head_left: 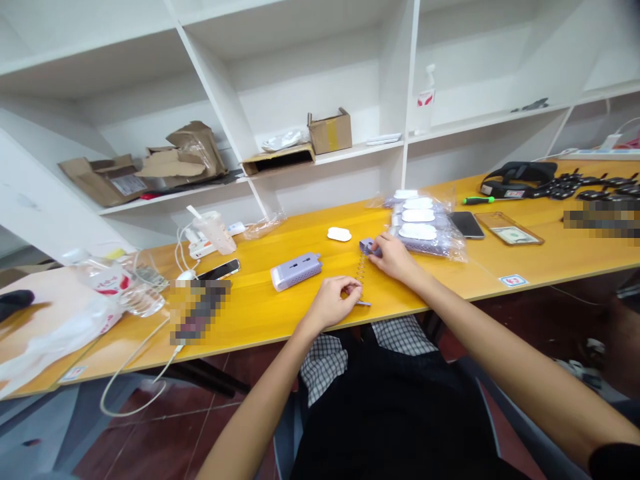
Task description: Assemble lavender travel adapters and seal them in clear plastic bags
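White shelving (305,87) above a long yellow tabletop (260,313), dark red floor tiles (145,447) below

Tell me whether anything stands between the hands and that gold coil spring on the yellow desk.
Nothing visible does: the gold-coloured metal coil spring runs directly from the left hand up to the small lilac plastic piece under the right hand.

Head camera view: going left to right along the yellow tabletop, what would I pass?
Clear plastic bottle, smartphone, lavender power adapter, white oval plastic piece, gold coiled spring, plastic bag of white-and-lavender parts, second smartphone, clear phone case holding a banknote.
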`<state>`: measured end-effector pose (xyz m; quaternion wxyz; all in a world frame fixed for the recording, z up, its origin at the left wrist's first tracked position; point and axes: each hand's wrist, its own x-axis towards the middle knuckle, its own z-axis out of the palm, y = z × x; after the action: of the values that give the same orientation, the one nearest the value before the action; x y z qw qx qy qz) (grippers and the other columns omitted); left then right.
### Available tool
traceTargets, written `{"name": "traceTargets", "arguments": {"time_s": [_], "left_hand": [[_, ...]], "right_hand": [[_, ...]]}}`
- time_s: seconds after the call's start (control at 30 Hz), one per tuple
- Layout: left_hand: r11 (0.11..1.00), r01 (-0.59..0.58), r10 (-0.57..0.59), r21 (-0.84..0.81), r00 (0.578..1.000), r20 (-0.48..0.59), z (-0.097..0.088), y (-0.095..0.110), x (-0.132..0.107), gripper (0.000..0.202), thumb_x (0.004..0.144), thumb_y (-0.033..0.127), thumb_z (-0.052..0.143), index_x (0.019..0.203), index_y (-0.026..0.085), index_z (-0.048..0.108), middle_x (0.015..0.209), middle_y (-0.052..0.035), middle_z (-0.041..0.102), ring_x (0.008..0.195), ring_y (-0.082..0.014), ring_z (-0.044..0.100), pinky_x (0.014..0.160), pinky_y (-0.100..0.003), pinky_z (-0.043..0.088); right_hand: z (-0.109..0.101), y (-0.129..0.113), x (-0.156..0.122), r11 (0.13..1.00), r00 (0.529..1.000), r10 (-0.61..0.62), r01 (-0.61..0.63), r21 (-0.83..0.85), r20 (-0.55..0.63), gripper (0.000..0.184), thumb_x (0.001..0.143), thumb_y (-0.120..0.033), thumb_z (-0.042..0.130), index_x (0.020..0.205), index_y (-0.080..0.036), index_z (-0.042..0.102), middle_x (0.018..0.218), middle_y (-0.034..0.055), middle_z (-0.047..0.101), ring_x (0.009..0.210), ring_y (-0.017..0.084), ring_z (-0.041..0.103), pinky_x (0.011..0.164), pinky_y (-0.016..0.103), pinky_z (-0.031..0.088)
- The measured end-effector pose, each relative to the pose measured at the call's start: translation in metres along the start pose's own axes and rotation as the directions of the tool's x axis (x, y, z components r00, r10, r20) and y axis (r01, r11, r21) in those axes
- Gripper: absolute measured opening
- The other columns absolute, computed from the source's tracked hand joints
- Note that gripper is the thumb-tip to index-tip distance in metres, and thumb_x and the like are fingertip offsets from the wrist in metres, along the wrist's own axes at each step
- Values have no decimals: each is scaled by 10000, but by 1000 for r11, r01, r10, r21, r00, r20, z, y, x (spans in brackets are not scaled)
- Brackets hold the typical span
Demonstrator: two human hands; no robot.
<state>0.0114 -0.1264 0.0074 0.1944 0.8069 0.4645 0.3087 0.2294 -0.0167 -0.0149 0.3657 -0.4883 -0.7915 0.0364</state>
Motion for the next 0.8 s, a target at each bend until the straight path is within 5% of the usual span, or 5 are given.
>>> {"name": "traceTargets", "arguments": {"time_s": [0.13, 0.33, 0.8], "left_hand": [[998, -36, 34, 50, 999, 37, -1, 0, 0, 201, 939, 251, 574, 865, 185, 749, 907, -53, 775, 859, -203, 697, 816, -326, 511], [995, -54, 49, 84, 997, 63, -3, 2, 0, 242, 940, 246, 556, 742, 194, 686, 792, -40, 721, 749, -187, 631, 739, -321, 467], [1000, -6, 5, 27, 1000, 26, -3, 4, 0, 231, 930, 268, 564, 755, 168, 677, 817, -52, 732, 766, -189, 642, 738, -304, 450]], "right_hand": [[-6, 11, -15, 957, 995, 88, -71, 283, -46, 122, 791, -248, 761, 858, -210, 666, 937, 63, 692, 791, 219, 668, 800, 391, 581], [-12, 16, -26, 673, 966, 258, -200, 712, 27, 394, 640, -429, 916, 868, -210, 680, 952, 84, 776, 878, 265, 761, 911, 476, 617], [-16, 3, -29, 545, 981, 191, -131, 828, 30, 389, 623, -388, 932, 863, -210, 683, 971, 67, 750, 928, 245, 755, 957, 486, 616]]}}
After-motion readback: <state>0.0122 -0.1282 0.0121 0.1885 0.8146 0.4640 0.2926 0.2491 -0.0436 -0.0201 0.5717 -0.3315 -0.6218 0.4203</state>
